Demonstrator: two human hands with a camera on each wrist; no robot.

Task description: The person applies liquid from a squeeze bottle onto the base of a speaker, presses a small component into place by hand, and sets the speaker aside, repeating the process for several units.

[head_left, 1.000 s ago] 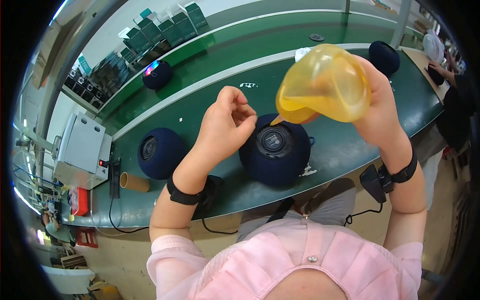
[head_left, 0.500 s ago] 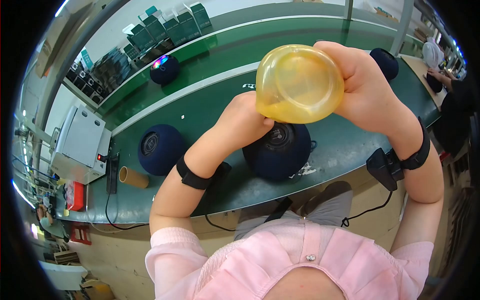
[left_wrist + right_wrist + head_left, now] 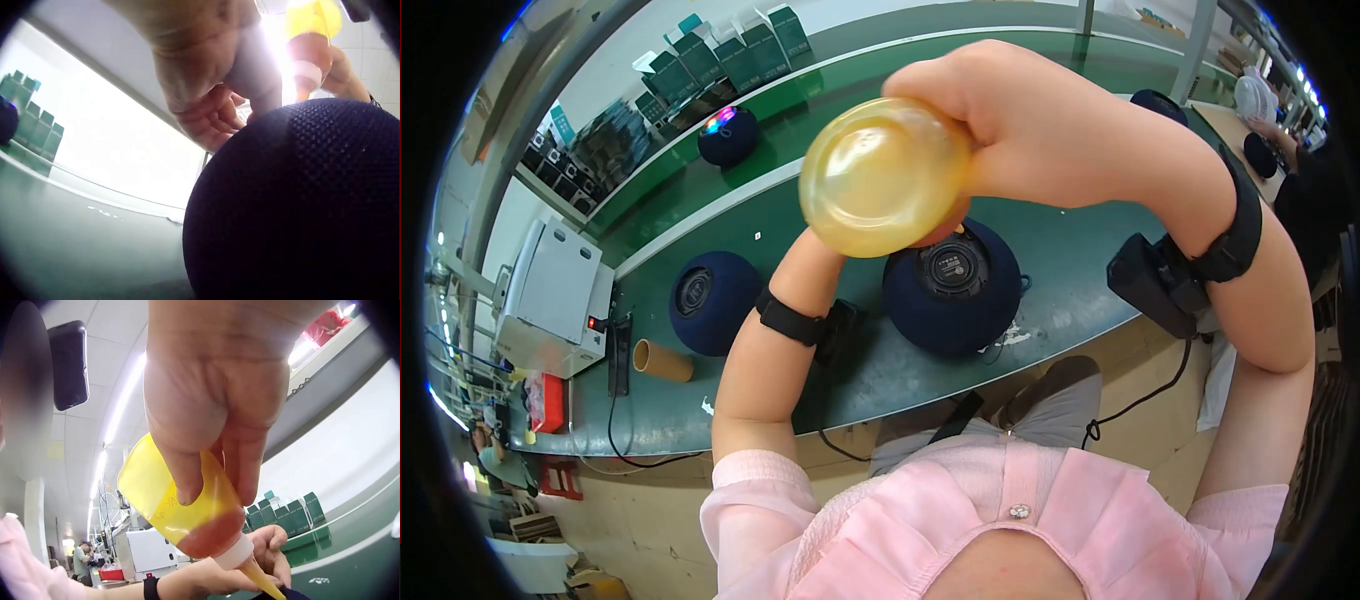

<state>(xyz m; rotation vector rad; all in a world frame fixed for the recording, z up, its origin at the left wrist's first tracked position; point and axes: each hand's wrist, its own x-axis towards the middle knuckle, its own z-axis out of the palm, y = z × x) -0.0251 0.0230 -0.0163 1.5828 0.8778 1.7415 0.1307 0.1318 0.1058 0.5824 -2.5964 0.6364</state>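
Note:
My right hand (image 3: 1020,125) grips a yellow squeeze bottle (image 3: 880,180), tipped with its base toward the head camera. In the right wrist view the bottle has reddish-orange liquid near its white collar (image 3: 235,550), and its tapered nozzle (image 3: 262,580) points down at a dark blue round speaker (image 3: 950,315). That speaker's black round base, with a label, faces up. Behind the bottle in the head view, most of my left hand (image 3: 203,81) is hidden. The left wrist view shows its fingers loosely curled at the speaker's upper edge, holding nothing, close to the nozzle.
Another blue speaker (image 3: 715,305) and a cardboard tube (image 3: 663,361) stand to the left on the green table (image 3: 840,390). A white machine (image 3: 555,285) is farther left. Behind the rail are a lit speaker (image 3: 728,138) and green boxes (image 3: 745,62). One more speaker (image 3: 1158,104) stands far right.
My right hand has carried the tipped bottle leftward across the speaker, turning its base toward the head camera. My left hand has become mostly hidden behind it in the head view.

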